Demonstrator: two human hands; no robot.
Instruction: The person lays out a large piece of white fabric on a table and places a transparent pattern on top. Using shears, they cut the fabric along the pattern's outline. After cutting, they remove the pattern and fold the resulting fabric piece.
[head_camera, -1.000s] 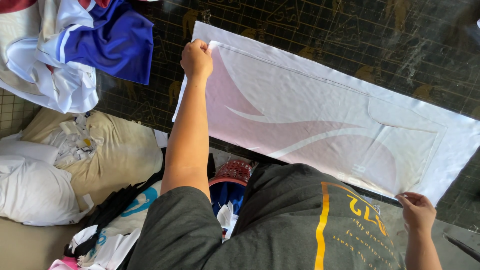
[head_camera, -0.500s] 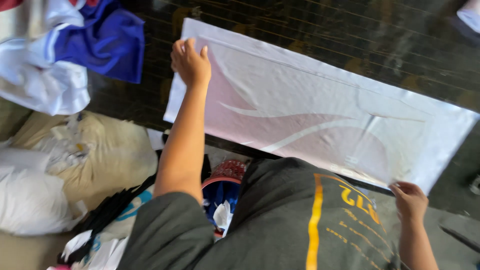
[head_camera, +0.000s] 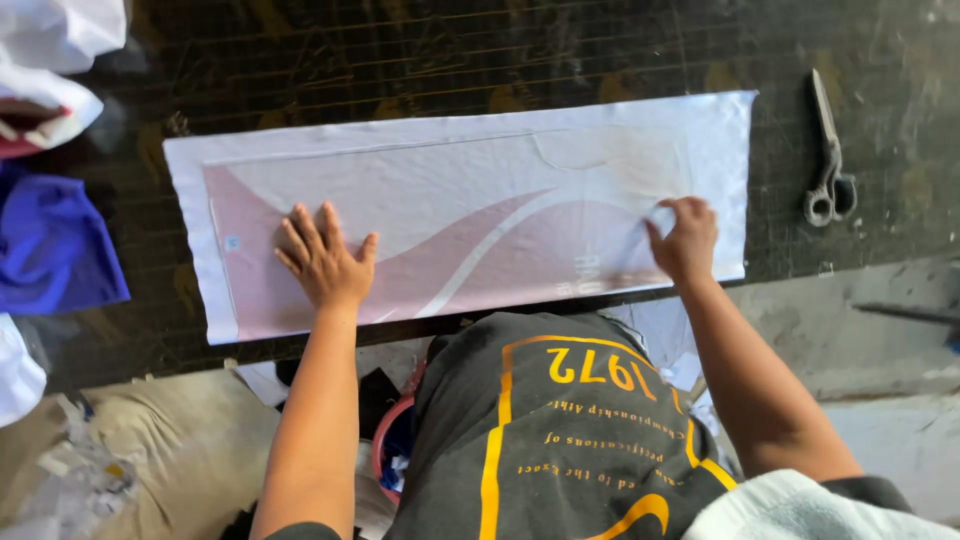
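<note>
A long white fabric panel (head_camera: 470, 215) with a pink curved print lay flat on the dark gridded tabletop (head_camera: 400, 60), its long edges running left to right. The near long edge sat close to the tabletop's near edge; the far edge left a broad band of bare tabletop beyond it. The panel's left end stopped short of a blue cloth (head_camera: 55, 250), with a strip of tabletop between them. Its right end stood apart from a pair of scissors (head_camera: 828, 160) lying on the tabletop, blades pointing away from the person.

The left hand (head_camera: 325, 262) rested palm down on the panel's left part, fingers spread and extended, not grasping anything. The forearm ran straight back toward the body across the near edge. The right hand (head_camera: 683, 238) sat on the panel's right part, near its near edge, fingers curled and pinching up a small fold of the fabric. That forearm angled in from the lower right.

White cloth (head_camera: 50, 40) was bunched at the upper left corner. Below the tabletop edge, a tan sack (head_camera: 170, 450) lay at the left.
</note>
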